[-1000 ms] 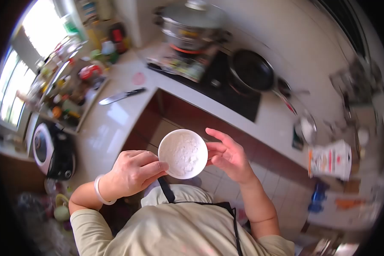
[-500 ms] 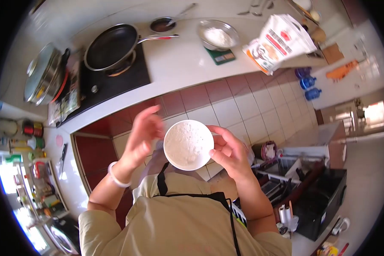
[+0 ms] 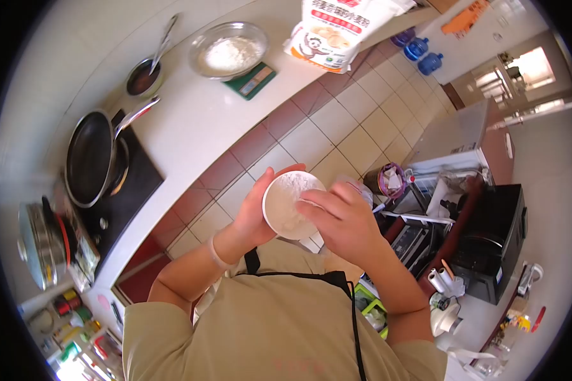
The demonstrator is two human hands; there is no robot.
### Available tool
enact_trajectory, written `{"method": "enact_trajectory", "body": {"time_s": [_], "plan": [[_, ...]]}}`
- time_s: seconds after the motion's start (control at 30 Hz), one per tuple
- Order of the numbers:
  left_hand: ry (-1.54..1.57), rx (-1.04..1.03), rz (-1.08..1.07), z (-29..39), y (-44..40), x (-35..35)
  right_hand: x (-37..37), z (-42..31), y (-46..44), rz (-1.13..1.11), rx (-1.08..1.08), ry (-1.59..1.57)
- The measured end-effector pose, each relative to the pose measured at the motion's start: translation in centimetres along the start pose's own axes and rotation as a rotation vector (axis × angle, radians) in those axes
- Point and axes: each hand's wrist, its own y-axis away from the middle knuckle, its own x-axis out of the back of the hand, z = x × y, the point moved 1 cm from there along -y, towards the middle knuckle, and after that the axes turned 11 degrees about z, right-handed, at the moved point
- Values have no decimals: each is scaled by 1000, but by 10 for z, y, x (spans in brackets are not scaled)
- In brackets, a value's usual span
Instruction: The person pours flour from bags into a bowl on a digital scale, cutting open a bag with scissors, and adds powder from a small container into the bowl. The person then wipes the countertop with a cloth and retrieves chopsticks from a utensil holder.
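On a pale counter (image 3: pixel 184 120), a printed bag (image 3: pixel 330 35) stands near a wide bowl (image 3: pixel 198 56) already holding white powder (image 3: pixel 232 54) on a green scale (image 3: pixel 254 82). Below, the left hand (image 3: pixel 251 219) cradles a small white bowl (image 3: pixel 266 214) (not yet empty); the right hand (image 3: pixel 348 222) curls fingers (image 3: pixel 319 206) inside, though whether they pinch anything cannot be told.

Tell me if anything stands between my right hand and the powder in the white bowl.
Nothing visible does: your right hand reaches over the open mouth of the white bowl, and your left hand holds it from the opposite side. Contact with the powder is unclear.
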Motion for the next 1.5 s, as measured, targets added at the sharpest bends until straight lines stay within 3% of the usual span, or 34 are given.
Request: {"method": "enact_trajectory", "body": {"time_s": [0.03, 0.17, 0.37, 0.57, 0.7, 0.77, 0.9, 1.03, 1.17, 1.27, 1.5], "plan": [[46, 71, -18, 8, -14, -7, -1, 9, -9, -124, 96, 37], [-5, 210, 18, 31, -63, -27, -1, 48, -28, -172, 118, 119], [-45, 304, -54, 36, -143, -61, 27, 118, -18, -358, -27, 221], [-169, 388, -119, 18, -216, -120, 68, 188, -30, -59, -40, 235], [-222, 398, -147, -7, -263, -164, 103, 239, -10, -39, -68, 279], [-169, 438, -147, -18, -285, -184, 133, 258, -1, -153, -179, 254], [-194, 540, -171, -40, -326, -217, 148, 296, 2, 58, -155, 293], [-220, 614, -194, -47, -369, -245, 180, 326, 10, -99, -335, 317], [-313, 667, -275, -54, -423, -264, 176, 363, 15, 22, -242, 292], [-373, 694, -301, -60, -465, -283, 189, 393, 20, -121, -384, 351], [-524, 758, -288, -91, -559, -324, 213, 460, 32, -1, -652, 545]]}}
